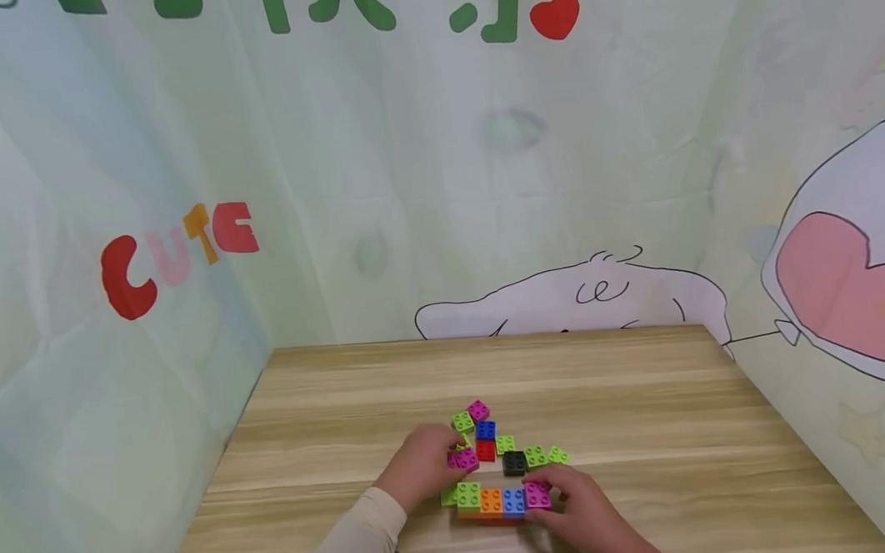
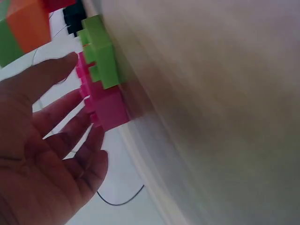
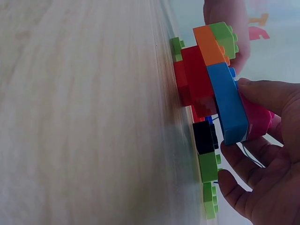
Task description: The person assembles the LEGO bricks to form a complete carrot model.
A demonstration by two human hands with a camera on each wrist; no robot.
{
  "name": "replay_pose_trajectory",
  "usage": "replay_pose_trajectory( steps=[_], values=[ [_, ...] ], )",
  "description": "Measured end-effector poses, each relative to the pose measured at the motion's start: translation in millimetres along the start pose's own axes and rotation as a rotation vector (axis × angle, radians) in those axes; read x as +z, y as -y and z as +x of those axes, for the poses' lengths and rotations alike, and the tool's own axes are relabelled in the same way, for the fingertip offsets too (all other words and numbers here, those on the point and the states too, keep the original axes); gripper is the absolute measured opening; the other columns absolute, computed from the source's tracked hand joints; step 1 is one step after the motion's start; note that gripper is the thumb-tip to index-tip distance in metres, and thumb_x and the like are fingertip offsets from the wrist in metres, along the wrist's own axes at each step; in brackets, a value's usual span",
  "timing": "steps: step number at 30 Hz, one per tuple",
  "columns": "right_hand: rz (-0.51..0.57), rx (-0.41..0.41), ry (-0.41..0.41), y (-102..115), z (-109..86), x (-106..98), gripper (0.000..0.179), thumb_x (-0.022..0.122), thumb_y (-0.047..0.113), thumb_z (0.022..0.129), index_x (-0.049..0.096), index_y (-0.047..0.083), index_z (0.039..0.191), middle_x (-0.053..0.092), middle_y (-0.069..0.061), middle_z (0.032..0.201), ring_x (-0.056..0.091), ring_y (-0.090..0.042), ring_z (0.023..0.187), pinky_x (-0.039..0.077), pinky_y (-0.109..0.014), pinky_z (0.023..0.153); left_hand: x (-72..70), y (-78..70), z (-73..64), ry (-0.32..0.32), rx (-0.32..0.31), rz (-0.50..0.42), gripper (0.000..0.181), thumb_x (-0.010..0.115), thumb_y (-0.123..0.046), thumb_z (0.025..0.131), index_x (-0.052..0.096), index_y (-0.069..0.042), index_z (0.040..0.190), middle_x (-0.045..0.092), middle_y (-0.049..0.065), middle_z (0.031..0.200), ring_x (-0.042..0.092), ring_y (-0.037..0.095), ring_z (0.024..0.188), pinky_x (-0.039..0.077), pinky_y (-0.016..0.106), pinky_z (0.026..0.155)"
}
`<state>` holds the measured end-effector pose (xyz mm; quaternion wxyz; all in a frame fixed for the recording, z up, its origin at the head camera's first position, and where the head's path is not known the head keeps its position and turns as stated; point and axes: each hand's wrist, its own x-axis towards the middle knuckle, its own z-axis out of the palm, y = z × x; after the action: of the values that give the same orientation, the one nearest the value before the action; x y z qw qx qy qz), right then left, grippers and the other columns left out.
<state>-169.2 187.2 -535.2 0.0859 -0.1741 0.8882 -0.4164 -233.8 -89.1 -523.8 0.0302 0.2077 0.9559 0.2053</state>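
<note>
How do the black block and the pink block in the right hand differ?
Color: one is black, the other pink.
Height: the black block sits on the table; the pink block is raised above it, beside a light blue block.
Hold: the right hand grips the pink block, not the black block.
Shared: four studs on top.

Brick stack [image 1: 503, 501] upright: lime, orange, blue, magenta topping red; magenta end between right fingers [image 3: 240, 163]. Loose magenta brick [image 1: 466, 459], studs up, on bench [image 1: 329, 408].

Wood-grain table [image 1: 629, 392], bricks [image 1: 515, 463] (one black) atop
</note>
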Motion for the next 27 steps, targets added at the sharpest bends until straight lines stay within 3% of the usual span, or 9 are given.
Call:
replay_pose_trajectory(
  steps=[6, 9, 12, 15, 18, 21, 27],
  values=[
    [-0.011, -0.014, -0.008, 0, 1.4, 3, 0.039, 0.083, 0.037, 0.086, 0.072, 0.024, 0.122, 0.069, 0.008, 0.121, 0.063, -0.016, 0.108, 0.053, -0.029, 0.083, 0.2, -2.0, 9.2, 0.027, -0.039, 0.019, 0.024, 0.09, -0.02, 0.076, 0.076, -0.014, 0.095, 0.068, -0.007, 0.086, 0.06, 0.014, 0.081, 0.052, 0.039, 0.081],
    [-0.014, -0.011, -0.01, -1, 2.0, 4, 0.039, 0.083, 0.038, 0.086, 0.072, 0.024, 0.122, 0.068, 0.009, 0.122, 0.062, -0.014, 0.107, 0.053, -0.028, 0.083, -6.6, -3.0, 5.7, 0.029, -0.078, -0.043, 0.023, 0.089, -0.021, 0.078, 0.074, -0.014, 0.093, 0.067, -0.006, 0.088, 0.06, 0.016, 0.083, 0.052, 0.04, 0.08],
    [-0.014, -0.007, -0.009, -1, 2.1, 4, 0.041, 0.083, 0.038, 0.086, 0.072, 0.023, 0.123, 0.068, 0.008, 0.122, 0.062, -0.014, 0.107, 0.053, -0.026, 0.083, -21.2, -10.1, -4.1, 0.008, -0.108, -0.16, 0.027, 0.087, -0.023, 0.08, 0.075, -0.015, 0.103, 0.069, -0.003, 0.099, 0.063, 0.02, 0.094, 0.055, 0.044, 0.085],
    [-0.014, -0.025, -0.02, 0, 1.4, 3, 0.042, 0.083, 0.038, 0.086, 0.072, 0.02, 0.123, 0.069, 0.007, 0.122, 0.062, -0.014, 0.107, 0.053, -0.027, 0.083, -34.6, -23.7, -16.9, 0.004, -0.046, -0.227, 0.031, 0.086, -0.022, 0.082, 0.076, -0.014, 0.11, 0.069, -0.002, 0.105, 0.065, 0.023, 0.099, 0.056, 0.043, 0.087],
    [-0.015, -0.045, -0.038, 0, 0.6, 2, 0.042, 0.083, 0.037, 0.086, 0.072, 0.019, 0.122, 0.069, 0.007, 0.121, 0.063, -0.014, 0.106, 0.053, -0.027, 0.083, -37.7, -38.3, -27.4, 0.036, 0.077, -0.187, 0.031, 0.086, -0.022, 0.082, 0.077, -0.015, 0.111, 0.07, -0.007, 0.105, 0.065, 0.017, 0.099, 0.056, 0.037, 0.088],
    [-0.008, -0.051, -0.048, 0, -0.1, 1, 0.04, 0.083, 0.036, 0.086, 0.072, 0.019, 0.12, 0.069, 0.008, 0.119, 0.063, -0.014, 0.105, 0.053, -0.027, 0.083, -32.1, -50.6, -33.2, 0.068, 0.152, -0.111, 0.03, 0.087, -0.023, 0.079, 0.078, -0.019, 0.108, 0.07, -0.014, 0.102, 0.063, 0.009, 0.097, 0.053, 0.035, 0.092],
    [0.019, -0.039, -0.035, 2, -0.9, 2, 0.037, 0.083, 0.036, 0.087, 0.072, 0.019, 0.119, 0.069, 0.01, 0.116, 0.064, -0.021, 0.111, 0.057, -0.04, 0.09, -19.3, -58.8, -36.9, 0.056, 0.168, 0.014, 0.027, 0.09, -0.024, 0.077, 0.079, -0.024, 0.102, 0.067, -0.019, 0.092, 0.056, 0.003, 0.09, 0.041, 0.034, 0.086]
  ],
)
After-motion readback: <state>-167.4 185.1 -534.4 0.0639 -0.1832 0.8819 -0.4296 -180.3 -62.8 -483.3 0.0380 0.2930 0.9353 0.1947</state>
